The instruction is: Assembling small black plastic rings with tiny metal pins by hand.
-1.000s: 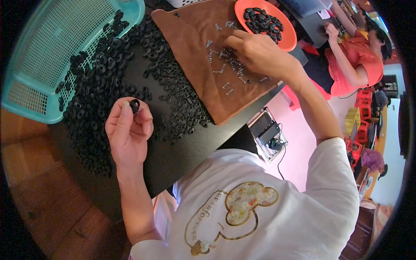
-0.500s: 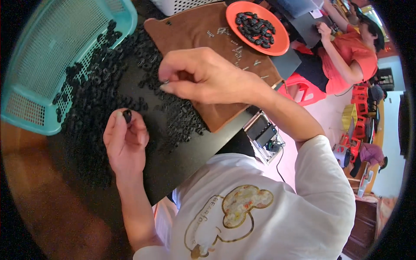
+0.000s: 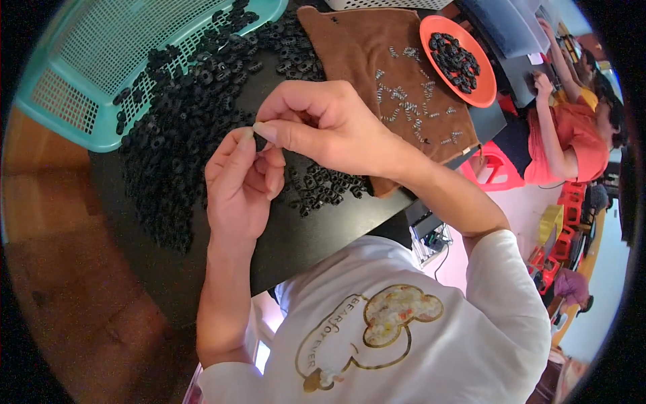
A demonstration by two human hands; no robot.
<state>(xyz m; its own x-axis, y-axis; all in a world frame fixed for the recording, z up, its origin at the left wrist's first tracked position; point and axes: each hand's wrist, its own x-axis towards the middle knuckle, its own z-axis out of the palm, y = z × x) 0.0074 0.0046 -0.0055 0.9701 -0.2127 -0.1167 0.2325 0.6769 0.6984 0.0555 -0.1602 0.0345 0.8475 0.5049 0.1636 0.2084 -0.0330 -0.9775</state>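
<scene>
My left hand is closed in a pinch on a small black plastic part, mostly covered by the fingers. Against it, tip to tip, my right hand pinches with thumb and forefinger; whatever lies between them is too small to make out. Behind and left of the hands spreads a large heap of black plastic parts. Under my right wrist lies a smaller pile of little black pieces. Small metal springs are scattered over a brown cloth.
An orange plate of black pieces sits at the cloth's far right corner. A green basket leans over the heap at the far left. A white basket stands at the back. A co-worker in a red shirt sits at the right.
My two hands, apart before, have come together at the fingertips. The right hand no longer hovers away from the part in my left. The whole view has shifted, showing more springs.
</scene>
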